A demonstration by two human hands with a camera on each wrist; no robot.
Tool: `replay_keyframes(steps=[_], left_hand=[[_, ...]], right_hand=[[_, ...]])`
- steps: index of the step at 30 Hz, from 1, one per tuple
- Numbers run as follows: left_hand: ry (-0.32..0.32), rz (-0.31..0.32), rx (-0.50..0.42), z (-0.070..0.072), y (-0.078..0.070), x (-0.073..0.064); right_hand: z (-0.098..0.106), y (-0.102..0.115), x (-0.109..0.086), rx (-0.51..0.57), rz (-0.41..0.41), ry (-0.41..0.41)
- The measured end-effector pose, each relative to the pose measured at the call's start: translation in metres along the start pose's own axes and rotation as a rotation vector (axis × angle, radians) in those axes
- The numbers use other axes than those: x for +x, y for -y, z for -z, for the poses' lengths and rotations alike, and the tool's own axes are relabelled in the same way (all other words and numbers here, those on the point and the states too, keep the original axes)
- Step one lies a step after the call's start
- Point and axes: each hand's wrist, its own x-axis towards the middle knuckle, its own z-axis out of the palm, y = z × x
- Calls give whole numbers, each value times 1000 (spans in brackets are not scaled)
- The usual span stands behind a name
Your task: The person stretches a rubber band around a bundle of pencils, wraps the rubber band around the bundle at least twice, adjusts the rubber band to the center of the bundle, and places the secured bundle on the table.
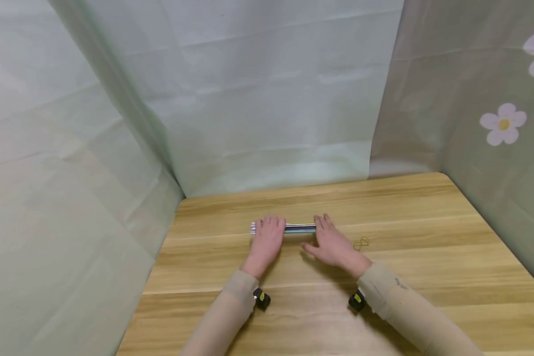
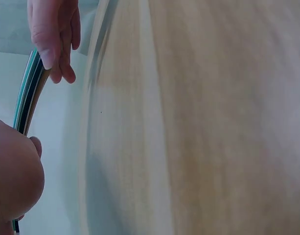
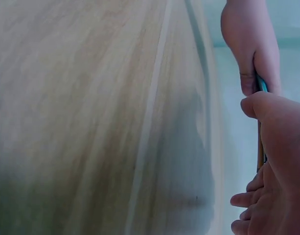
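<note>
A bundle of slim pencil-like sticks [image 1: 299, 228], in silver, black and teal, lies crosswise near the middle of the table. My left hand [image 1: 268, 240] grips it toward its left part, and pale ends stick out past the fingers. At the right end my right hand [image 1: 331, 242] touches the sticks with fingers extended and thumb spread away. Teal, black and brown sides of the sticks [image 2: 27, 93] show between both hands in the left wrist view. The right palm [image 3: 291, 142] covers much of the bundle in the right wrist view. Their exact kind is unclear.
A thin yellowish looped band [image 1: 361, 243] lies on the table just right of my right hand. The wood-grain table [image 1: 307, 316] is bordered by pale cloth walls [image 1: 267, 99] behind and at both sides. Black wrist cameras hang under both sleeves.
</note>
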Motion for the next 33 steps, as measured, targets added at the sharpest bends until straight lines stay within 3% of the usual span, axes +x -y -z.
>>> replay_keyframes(steps=[3, 12, 21, 28, 33], left_hand=[[-13, -19, 8, 1, 1, -1], [-35, -62, 91, 4, 1, -2], [-47, -33, 77, 8, 1, -6], [-53, -44, 74, 10, 1, -8], [-21, -54, 92, 9, 1, -9]], right_hand=[[1, 1, 0, -10, 10, 2], [5, 5, -1, -194, 50, 2], [5, 5, -2, -25, -24, 27], [4, 6, 0, -26, -31, 52], [3, 7, 0, -77, -12, 48]])
